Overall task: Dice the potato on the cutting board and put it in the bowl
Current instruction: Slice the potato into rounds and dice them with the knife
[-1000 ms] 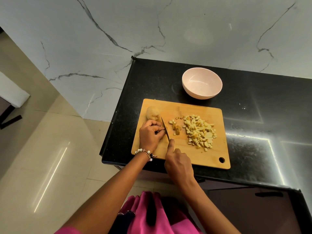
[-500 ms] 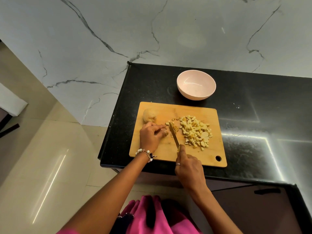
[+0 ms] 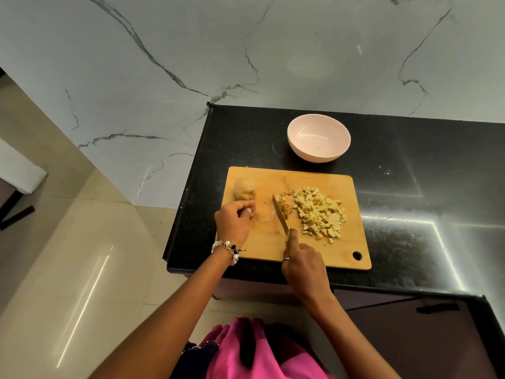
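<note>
Since half a second ago the knife (image 3: 280, 215) has swung a little further from the left hand (image 3: 232, 224), which has slid back toward the board's left edge, opening a bare strip of wood between them. Largest here is the grey-veined marble wall (image 3: 191, 64), with a pale tiled floor (image 3: 68, 269) to the left. Against the wall stands the black speckled surface (image 3: 410, 201), and on it lies the wooden cutting board (image 3: 273, 250), its hanging hole at the near right corner. Both forearms reach up from the bottom of the view, the left angled in from the lower left, the right coming almost straight up. Beyond the board, apart from it, sits the pale pink bowl (image 3: 318, 138), upright with nothing visible inside. A heap of diced potato (image 3: 319, 212) covers the right half of the board, and an uncut potato piece (image 3: 244, 188) rests at the far left corner. The right hand (image 3: 303, 265) is wrapped round the knife handle, forefinger stretched along the spine, blade lying slanted with its tip beside a few small scraps. The left hand's fingers are curled under, knuckles up, just below the uncut piece; whether they pinch anything I cannot tell. A beaded bracelet (image 3: 229, 248) circles the left wrist.
</note>
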Demonstrator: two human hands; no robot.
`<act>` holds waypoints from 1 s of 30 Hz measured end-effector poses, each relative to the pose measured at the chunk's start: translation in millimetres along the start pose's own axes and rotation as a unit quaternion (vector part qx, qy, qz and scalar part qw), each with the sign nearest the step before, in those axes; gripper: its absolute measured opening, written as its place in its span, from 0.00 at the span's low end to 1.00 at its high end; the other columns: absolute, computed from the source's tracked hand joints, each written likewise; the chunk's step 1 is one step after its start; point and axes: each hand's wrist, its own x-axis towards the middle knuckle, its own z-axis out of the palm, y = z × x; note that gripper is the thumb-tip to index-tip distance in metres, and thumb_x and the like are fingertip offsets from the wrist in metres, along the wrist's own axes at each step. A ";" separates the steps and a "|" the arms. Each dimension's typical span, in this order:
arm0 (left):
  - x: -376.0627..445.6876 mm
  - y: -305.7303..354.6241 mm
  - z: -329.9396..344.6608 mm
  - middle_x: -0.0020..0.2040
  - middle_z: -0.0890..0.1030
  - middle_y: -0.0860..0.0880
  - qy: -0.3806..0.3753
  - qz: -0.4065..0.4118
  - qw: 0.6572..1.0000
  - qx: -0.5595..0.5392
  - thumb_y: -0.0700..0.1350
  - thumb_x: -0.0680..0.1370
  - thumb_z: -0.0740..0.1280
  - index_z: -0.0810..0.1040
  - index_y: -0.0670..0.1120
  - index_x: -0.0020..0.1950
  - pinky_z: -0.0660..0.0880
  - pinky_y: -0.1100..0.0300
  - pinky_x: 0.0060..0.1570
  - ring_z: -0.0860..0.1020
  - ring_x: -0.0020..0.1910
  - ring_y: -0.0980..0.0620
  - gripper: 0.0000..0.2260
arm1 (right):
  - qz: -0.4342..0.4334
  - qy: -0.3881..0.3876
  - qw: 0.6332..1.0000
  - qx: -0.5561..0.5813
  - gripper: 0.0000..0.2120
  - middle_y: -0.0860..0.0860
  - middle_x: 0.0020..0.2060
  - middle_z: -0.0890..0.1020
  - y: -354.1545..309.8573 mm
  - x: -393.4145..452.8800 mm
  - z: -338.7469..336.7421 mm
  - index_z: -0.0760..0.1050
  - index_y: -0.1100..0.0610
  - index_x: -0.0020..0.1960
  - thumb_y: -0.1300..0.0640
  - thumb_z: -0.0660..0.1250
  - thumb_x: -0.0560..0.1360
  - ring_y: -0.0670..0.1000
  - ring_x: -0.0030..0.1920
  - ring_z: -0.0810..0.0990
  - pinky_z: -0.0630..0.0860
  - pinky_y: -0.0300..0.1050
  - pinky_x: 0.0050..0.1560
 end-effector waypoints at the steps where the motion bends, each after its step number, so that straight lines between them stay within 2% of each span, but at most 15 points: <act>1: 0.1 1.0 0.6 0.45 0.84 0.46 0.001 -0.001 1.000 0.008 0.34 0.75 0.67 0.82 0.41 0.52 0.79 0.61 0.48 0.82 0.42 0.55 0.09 | 0.009 0.014 1.000 0.017 0.26 0.61 0.29 0.78 3.3 2.4 -0.8 0.67 0.69 0.68 0.67 0.65 0.71 0.61 0.26 0.75 0.59 0.45 0.26; 3: 0.9 2.9 2.0 0.45 0.84 0.47 0.009 -0.006 0.999 0.032 0.36 0.74 0.68 0.83 0.42 0.51 0.78 0.60 0.51 0.82 0.43 0.54 0.08 | 0.017 0.017 0.999 0.049 0.25 0.62 0.38 0.81 11.1 3.2 -1.3 0.59 0.66 0.73 0.64 0.57 0.77 0.63 0.35 0.78 0.63 0.48 0.32; 5: 1.9 6.7 3.7 0.46 0.84 0.47 0.007 -0.016 0.997 0.071 0.38 0.74 0.68 0.83 0.44 0.51 0.74 0.65 0.50 0.81 0.45 0.53 0.07 | 0.026 0.027 0.997 0.066 0.24 0.60 0.42 0.81 17.3 0.8 -0.6 0.56 0.64 0.74 0.62 0.54 0.79 0.62 0.40 0.78 0.64 0.49 0.35; 8: 2.7 11.8 7.6 0.48 0.84 0.47 -0.004 -0.028 0.994 0.105 0.40 0.75 0.68 0.83 0.45 0.52 0.69 0.68 0.45 0.80 0.47 0.51 0.08 | 0.067 0.040 0.987 0.143 0.22 0.62 0.40 0.82 21.5 -1.2 -6.3 0.62 0.63 0.73 0.59 0.56 0.80 0.63 0.39 0.78 0.69 0.52 0.36; 11: 0.8 16.6 12.3 0.49 0.84 0.47 -0.007 -0.013 0.993 0.119 0.41 0.75 0.67 0.83 0.46 0.53 0.68 0.68 0.44 0.80 0.48 0.51 0.09 | 0.075 0.076 0.967 0.232 0.19 0.59 0.38 0.83 26.6 -2.5 -20.3 0.70 0.61 0.68 0.58 0.60 0.79 0.59 0.36 0.79 0.73 0.52 0.32; 12: -0.3 18.8 14.4 0.50 0.83 0.48 -0.009 0.005 0.993 0.118 0.40 0.75 0.67 0.83 0.46 0.54 0.69 0.68 0.44 0.80 0.48 0.52 0.09 | 0.054 0.093 0.972 0.209 0.18 0.58 0.36 0.83 30.8 -2.9 -25.7 0.72 0.59 0.67 0.58 0.61 0.78 0.58 0.34 0.79 0.72 0.51 0.29; 14: -3.7 24.4 19.7 0.47 0.83 0.48 -0.020 0.084 0.990 0.115 0.39 0.76 0.66 0.82 0.48 0.56 0.72 0.66 0.44 0.78 0.43 0.54 0.11 | 0.003 0.120 0.989 0.083 0.18 0.54 0.29 0.78 41.5 -3.7 -39.6 0.76 0.55 0.64 0.57 0.64 0.75 0.56 0.27 0.74 0.62 0.44 0.23; 16: -6.8 29.1 25.6 0.43 0.80 0.49 -0.040 0.211 0.970 0.117 0.34 0.74 0.65 0.81 0.52 0.57 0.74 0.61 0.41 0.75 0.39 0.55 0.17 | -0.040 0.137 0.989 -0.049 0.22 0.53 0.27 0.73 51.7 -3.0 -53.3 0.79 0.52 0.61 0.59 0.72 0.67 0.54 0.26 0.70 0.58 0.40 0.25; 18: -8.9 31.0 32.1 0.44 0.77 0.49 -0.051 0.317 0.937 0.135 0.30 0.72 0.64 0.81 0.55 0.57 0.73 0.61 0.42 0.74 0.42 0.53 0.23 | -0.074 0.154 0.977 -0.127 0.27 0.54 0.30 0.74 62.5 -1.1 -61.3 0.78 0.51 0.61 0.62 0.75 0.63 0.56 0.31 0.70 0.59 0.44 0.31; 20: -12.2 32.7 38.2 0.47 0.76 0.48 -0.067 0.372 0.911 0.163 0.28 0.70 0.63 0.81 0.56 0.57 0.71 0.61 0.44 0.73 0.45 0.50 0.27 | -0.083 0.170 0.967 -0.169 0.29 0.56 0.33 0.74 71.4 1.2 -66.2 0.77 0.47 0.62 0.62 0.75 0.63 0.57 0.35 0.71 0.59 0.48 0.36; 22: -15.9 35.5 44.3 0.49 0.74 0.47 -0.090 0.394 0.891 0.206 0.28 0.69 0.61 0.79 0.58 0.59 0.73 0.58 0.44 0.72 0.46 0.48 0.29 | -0.086 0.178 0.962 -0.191 0.29 0.55 0.35 0.75 79.3 2.3 -69.0 0.75 0.45 0.63 0.61 0.74 0.64 0.57 0.37 0.71 0.59 0.50 0.38; 25: -16.5 36.1 50.4 0.50 0.74 0.45 -0.087 0.393 0.873 0.273 0.28 0.68 0.62 0.76 0.59 0.63 0.75 0.55 0.38 0.72 0.45 0.46 0.32 | -0.083 0.181 0.962 -0.189 0.30 0.54 0.36 0.74 87.3 1.1 -71.4 0.75 0.43 0.63 0.61 0.75 0.65 0.57 0.39 0.71 0.58 0.51 0.40; 30: -7.4 30.9 50.6 0.45 0.73 0.44 -0.035 0.318 0.890 0.325 0.29 0.66 0.66 0.77 0.51 0.62 0.74 0.55 0.32 0.73 0.41 0.45 0.28 | -0.067 0.189 0.972 -0.118 0.25 0.51 0.36 0.75 108.0 -2.3 -66.1 0.76 0.41 0.61 0.59 0.74 0.67 0.55 0.40 0.71 0.57 0.50 0.42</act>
